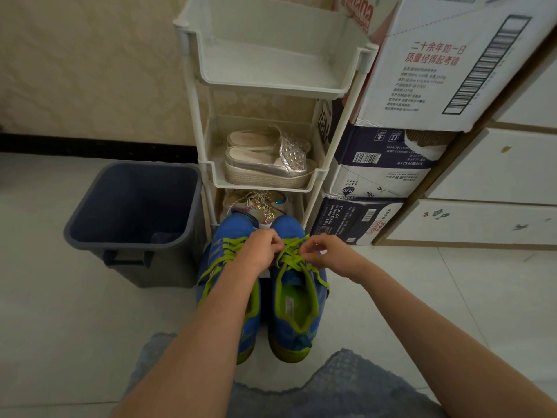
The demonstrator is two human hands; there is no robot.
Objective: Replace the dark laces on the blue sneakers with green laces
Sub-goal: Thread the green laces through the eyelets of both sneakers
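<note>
Both hands meet over the pair: left hand (pixel 260 250) w/ fingers curled, pinching the green lace (pixel 287 262) at the far end of the right sneaker (pixel 297 300)'s lacing; right hand (pixel 330 251) pinches the same lace btwn thumb & fingertips, just beside the left. The lace crosses the tongue in a few rows, loose ends trailing down both sides of the shoe opening. Left sneaker (pixel 232 229) sits touching it on the left, also strung w/ green, partly hidden under the left forearm. Both blue shoes stand on the pale tile floor (pixel 60 327), toes pointing far, toward the white plastic rack (pixel 271 70). Rack: top tray bare, mid tray holds silver slip-ons (pixel 271 159), bottom tray a glittery laced shoe (pixel 259 203) just beyond the blue toes. Dark grey bin (pixel 132 212) stands left of the rack; something dark lies in its bottom, can't tell what. Stacked cardboard boxes (pixel 379 164) right of the rack, white drawers (pixel 497 176) further right. Grey cloth (pixel 346 384) at near edge.
</note>
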